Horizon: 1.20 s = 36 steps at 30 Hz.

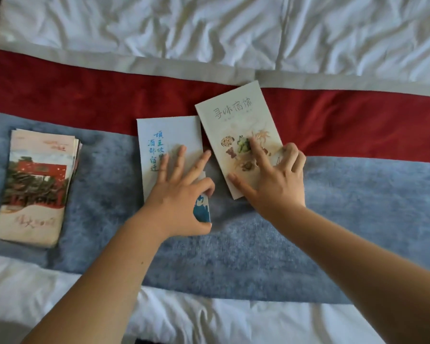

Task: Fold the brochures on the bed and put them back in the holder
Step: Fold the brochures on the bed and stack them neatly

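Pressing spread fingers point(178, 160) on the pale blue brochure point(164, 130), the left hand point(179, 197) is pinching its right edge with forefinger and thumb. The right hand point(276, 184) is gripping the cream brochure point(233, 112) just beside it, fingers curling over its edge. Both are lying on the bed's red and blue-grey cover point(358, 194).

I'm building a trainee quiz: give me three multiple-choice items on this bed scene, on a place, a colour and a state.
1. The brochure stack lies: A left of both hands; B between them; C on the white sheet.
2. Lettering on the pale brochure under the left hand is: A red; B blue; C black.
3. The cream brochure is: A spread open; B lifted; C closed, under the right hand.
Answers: A, it sits far left on the grey-blue band; B, blue characters show; C, its cover faces up.
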Each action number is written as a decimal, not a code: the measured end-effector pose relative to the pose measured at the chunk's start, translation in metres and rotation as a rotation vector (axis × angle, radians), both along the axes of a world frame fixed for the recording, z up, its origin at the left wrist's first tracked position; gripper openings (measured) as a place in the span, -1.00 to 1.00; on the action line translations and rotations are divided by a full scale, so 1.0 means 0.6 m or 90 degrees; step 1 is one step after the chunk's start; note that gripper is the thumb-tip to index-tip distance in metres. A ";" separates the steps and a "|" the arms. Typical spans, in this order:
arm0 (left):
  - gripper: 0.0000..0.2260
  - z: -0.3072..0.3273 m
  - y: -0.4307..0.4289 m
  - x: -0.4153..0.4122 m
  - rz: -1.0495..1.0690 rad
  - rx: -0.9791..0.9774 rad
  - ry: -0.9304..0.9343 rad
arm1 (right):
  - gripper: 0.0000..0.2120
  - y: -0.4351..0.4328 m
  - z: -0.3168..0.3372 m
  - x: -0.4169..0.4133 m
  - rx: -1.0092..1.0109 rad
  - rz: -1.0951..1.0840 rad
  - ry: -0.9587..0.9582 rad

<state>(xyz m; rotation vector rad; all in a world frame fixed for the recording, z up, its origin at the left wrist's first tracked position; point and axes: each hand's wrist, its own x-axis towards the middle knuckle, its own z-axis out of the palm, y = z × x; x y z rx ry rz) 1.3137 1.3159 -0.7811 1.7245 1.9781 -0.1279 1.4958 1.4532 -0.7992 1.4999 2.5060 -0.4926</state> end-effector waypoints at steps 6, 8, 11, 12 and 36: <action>-0.64 0.001 -0.050 -0.026 0.060 0.062 0.007 | -0.17 -0.081 0.000 -0.027 -0.027 -0.117 0.035; -0.36 0.006 -0.072 -0.025 0.153 0.062 0.051 | -0.17 -0.092 0.002 -0.033 -0.027 -0.151 0.046; -0.08 0.014 -0.100 -0.014 0.292 0.032 0.118 | -0.18 -0.108 0.006 -0.037 -0.031 -0.185 0.063; -0.03 0.014 -0.109 -0.011 0.325 0.019 0.120 | -0.19 -0.113 0.008 -0.037 -0.031 -0.187 0.066; -0.19 -0.006 -0.122 0.020 0.405 -0.069 0.034 | -0.35 -0.069 0.047 -0.020 -0.277 -0.306 0.257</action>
